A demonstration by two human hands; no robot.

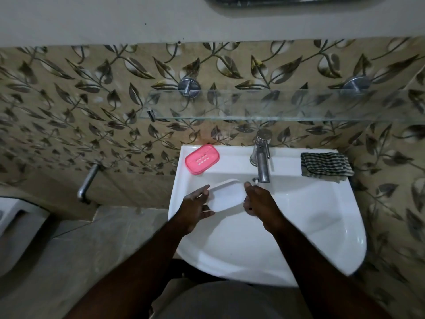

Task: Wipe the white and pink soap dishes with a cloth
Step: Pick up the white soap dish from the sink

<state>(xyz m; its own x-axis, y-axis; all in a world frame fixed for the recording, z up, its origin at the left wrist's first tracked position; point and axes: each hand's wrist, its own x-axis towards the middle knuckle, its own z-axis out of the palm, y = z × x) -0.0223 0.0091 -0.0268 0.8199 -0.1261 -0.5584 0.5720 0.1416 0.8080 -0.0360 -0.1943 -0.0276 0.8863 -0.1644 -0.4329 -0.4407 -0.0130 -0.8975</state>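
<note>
**White dish held over the sink in both hands**

The white dish (226,195) is a smooth, matte plastic oblong with rounded corners and a raised lip. It is tilted over the back of the basin, just in front of the tap (262,157) spout. The left hand (197,208) grasps its left end, with one finger stretched along the upper edge and the others spread under and against the side. The right hand (259,203) grasps the right end, thumb up near the spout and fingers curled in against the dish's short side. Neither hand touches anything else.

The pink dish (202,159) lies flat on the back left corner of the sink (299,261) ledge. It is glossy plastic, the same rounded oblong shape, with rows of small drain slots in its floor. The cloth (326,166) sits folded on the back right corner of the ledge, well apart from both hands. It is a soft woven fabric in dark and pale stripes.

The sink is shiny white ceramic with a curved front. The tap is a polished metal column. Above it a clear glass shelf (276,104) hangs on round metal mounts against beige tiles printed with dark leaves. A metal bar (88,183) juts from the wall on the left.
</note>
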